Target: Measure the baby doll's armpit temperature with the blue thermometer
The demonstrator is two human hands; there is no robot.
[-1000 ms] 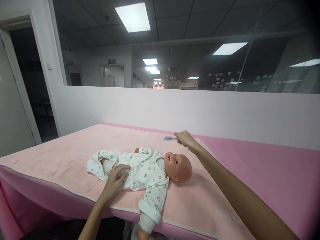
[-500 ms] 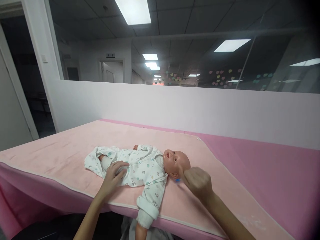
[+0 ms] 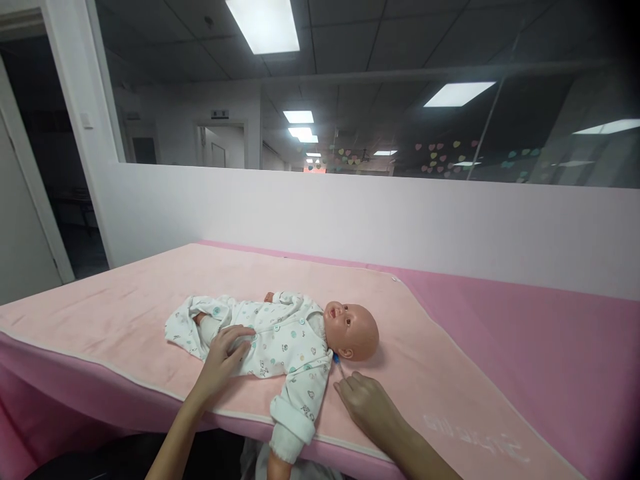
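A baby doll (image 3: 353,331) lies on its back on a pale pink mat, its head to the right. It wears a white printed baby suit (image 3: 267,340) with small round buttons. My left hand (image 3: 226,353) rests on the suit's lower front, its fingers stretched out and apart. Below the doll's head, my right hand (image 3: 363,397) is closed on a thin stick with a blue tip (image 3: 336,358). That tip is beside the doll's neck, under the ear; whether it touches cannot be made out. Most of the stick is hidden in my fingers.
The pale pink mat (image 3: 440,373) covers much of a darker pink padded table (image 3: 540,327). One doll arm (image 3: 279,465) hangs over the front edge. Behind stands a low white wall (image 3: 370,220) with glass above it. At far left is an open doorway (image 3: 60,167).
My right hand has moved from beside the top of the doll's head leftward and down, below the neck. The blue tip has shifted left with it. My left hand stays in place.
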